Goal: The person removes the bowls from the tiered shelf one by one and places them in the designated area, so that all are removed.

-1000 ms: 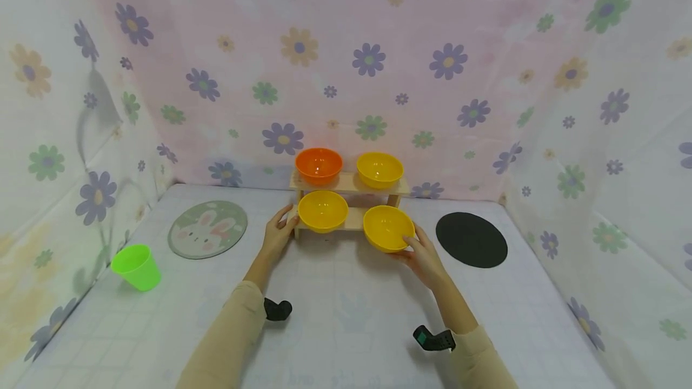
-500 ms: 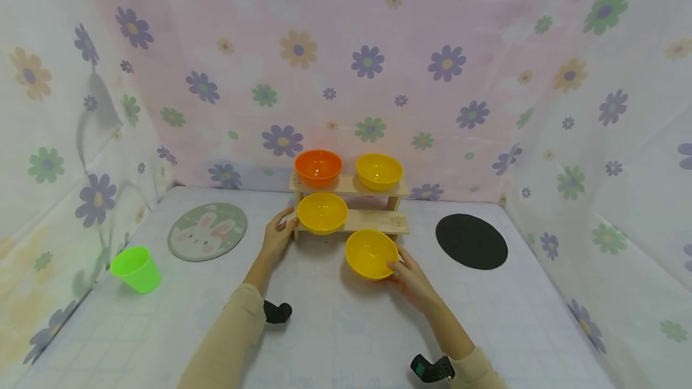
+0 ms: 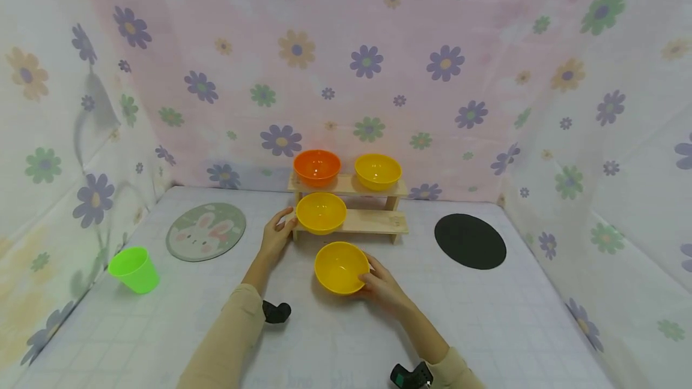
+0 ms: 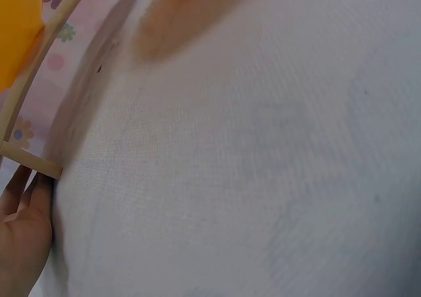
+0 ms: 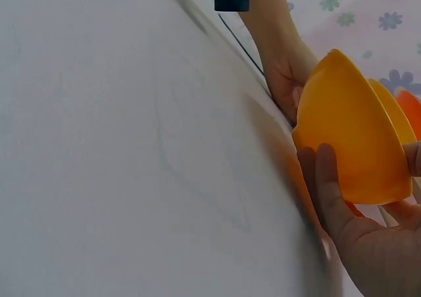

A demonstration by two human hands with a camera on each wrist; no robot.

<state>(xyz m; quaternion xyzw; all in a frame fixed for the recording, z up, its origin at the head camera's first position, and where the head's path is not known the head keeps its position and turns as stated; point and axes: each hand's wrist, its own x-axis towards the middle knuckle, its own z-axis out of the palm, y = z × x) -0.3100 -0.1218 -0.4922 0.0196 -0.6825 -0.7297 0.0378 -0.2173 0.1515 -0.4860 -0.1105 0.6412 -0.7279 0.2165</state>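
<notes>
My right hand (image 3: 382, 287) holds a yellow bowl (image 3: 340, 269) by its right side, above the table and in front of a two-tier wooden shelf rack (image 3: 375, 221). In the right wrist view the fingers (image 5: 332, 192) lie under this tilted bowl (image 5: 352, 136), with the thumb at its rim. My left hand (image 3: 274, 239) grips the left end of the rack's lower tier, beside another yellow bowl (image 3: 321, 214) standing there. In the left wrist view its fingertips are partly hidden behind a wooden leg (image 4: 29, 159). The upper tier bears an orange bowl (image 3: 317, 168) and a yellow bowl (image 3: 378, 171).
A green cup (image 3: 135, 270) stands tilted at the left of the table. Behind it lies a round rabbit-print mat (image 3: 205, 233). A round black mat (image 3: 470, 241) lies to the right of the rack. Flower-print cloth (image 3: 367, 101) encloses the back and sides.
My right hand has carried the yellow bowl off the right of the lower tier, toward me and leftward. The left hand stays at the rack's end.
</notes>
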